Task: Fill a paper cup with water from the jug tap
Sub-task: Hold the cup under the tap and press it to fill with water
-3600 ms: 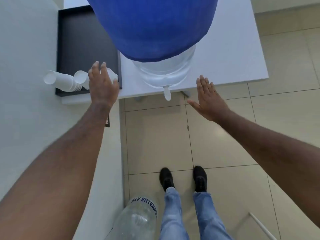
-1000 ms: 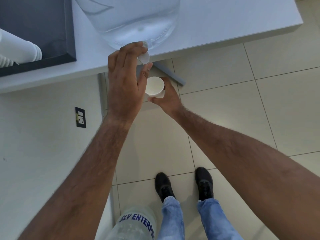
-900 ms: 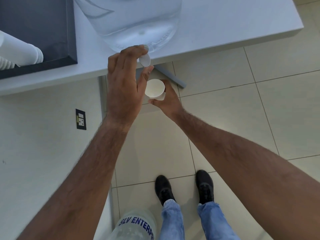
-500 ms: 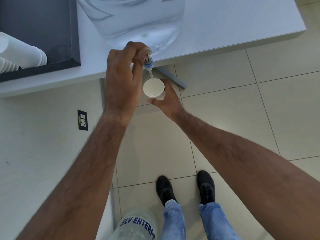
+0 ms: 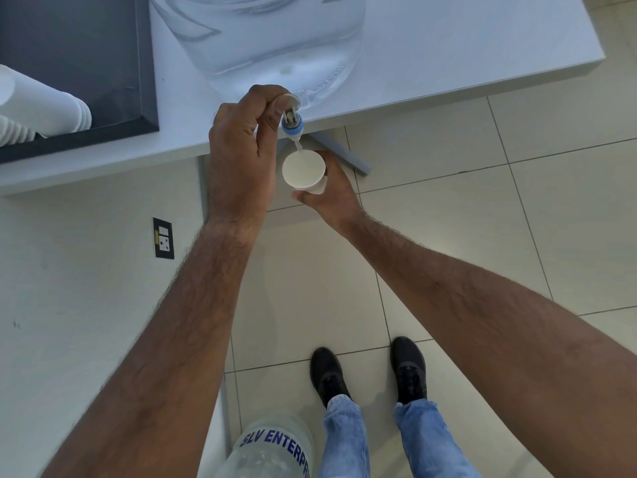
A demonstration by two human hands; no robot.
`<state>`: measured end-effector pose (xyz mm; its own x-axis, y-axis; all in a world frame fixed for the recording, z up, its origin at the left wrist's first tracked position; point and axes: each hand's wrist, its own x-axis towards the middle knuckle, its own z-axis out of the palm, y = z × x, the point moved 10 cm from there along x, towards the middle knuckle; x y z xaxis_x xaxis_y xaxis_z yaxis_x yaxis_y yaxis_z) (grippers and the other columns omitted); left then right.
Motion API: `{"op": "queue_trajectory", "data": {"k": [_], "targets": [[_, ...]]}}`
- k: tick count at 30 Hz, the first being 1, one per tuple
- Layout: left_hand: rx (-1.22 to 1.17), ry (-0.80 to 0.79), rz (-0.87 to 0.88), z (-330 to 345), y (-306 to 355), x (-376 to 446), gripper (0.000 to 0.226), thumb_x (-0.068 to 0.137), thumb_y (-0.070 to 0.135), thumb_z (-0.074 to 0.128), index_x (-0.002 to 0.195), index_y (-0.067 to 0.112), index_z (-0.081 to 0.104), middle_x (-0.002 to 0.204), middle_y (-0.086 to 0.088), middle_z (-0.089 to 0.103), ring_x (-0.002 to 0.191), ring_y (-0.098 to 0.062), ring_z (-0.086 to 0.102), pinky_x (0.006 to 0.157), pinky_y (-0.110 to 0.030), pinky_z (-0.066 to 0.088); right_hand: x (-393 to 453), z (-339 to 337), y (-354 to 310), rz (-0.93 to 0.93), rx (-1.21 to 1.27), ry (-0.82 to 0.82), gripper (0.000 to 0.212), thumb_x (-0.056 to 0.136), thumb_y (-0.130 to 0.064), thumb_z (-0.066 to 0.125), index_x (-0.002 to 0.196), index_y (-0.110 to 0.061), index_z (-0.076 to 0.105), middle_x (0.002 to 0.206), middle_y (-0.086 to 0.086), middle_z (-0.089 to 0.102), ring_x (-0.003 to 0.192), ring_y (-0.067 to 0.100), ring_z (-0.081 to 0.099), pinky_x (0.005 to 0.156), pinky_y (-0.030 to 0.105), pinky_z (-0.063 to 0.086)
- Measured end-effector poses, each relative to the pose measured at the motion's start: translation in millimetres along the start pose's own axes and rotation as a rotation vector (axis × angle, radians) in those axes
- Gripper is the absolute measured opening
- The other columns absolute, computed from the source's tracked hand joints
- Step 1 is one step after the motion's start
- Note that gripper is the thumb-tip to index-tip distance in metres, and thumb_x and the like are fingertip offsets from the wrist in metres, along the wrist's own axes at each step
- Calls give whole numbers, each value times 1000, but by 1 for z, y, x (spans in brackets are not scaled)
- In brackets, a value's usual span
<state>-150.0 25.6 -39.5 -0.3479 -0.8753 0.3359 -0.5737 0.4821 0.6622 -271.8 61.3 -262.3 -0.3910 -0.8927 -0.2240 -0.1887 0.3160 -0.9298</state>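
A clear water jug (image 5: 275,39) stands on the white table (image 5: 448,50) at its front edge. Its blue-and-white tap (image 5: 292,123) sticks out over the floor. My left hand (image 5: 241,150) is closed around the tap's white lever, which is pulled up. A thin stream of water falls from the spout into a white paper cup (image 5: 304,170). My right hand (image 5: 327,193) holds that cup upright from below, just under the tap.
A black tray (image 5: 103,63) on the table's left holds stacks of white paper cups (image 5: 41,105) lying on their sides. A wall with a socket (image 5: 163,238) is at the left. Another clear bottle (image 5: 272,450) stands on the tiled floor beside my feet.
Over the last second my left hand closed on the tap lever and pulled it up, and water started running into the cup. The cup has stayed under the spout.
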Motion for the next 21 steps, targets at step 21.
{"op": "queue_trajectory", "data": {"k": [21], "targets": [[8,-9,-21,2,-3,1,24,114,30,52,120,21,73,111,29,66,102,-8,55,88,-6,38,1,-4,-11,-39,10,16,79,71,-26,94,139,-25,52,134,-5,64,125,20,58,105,45,54]]}}
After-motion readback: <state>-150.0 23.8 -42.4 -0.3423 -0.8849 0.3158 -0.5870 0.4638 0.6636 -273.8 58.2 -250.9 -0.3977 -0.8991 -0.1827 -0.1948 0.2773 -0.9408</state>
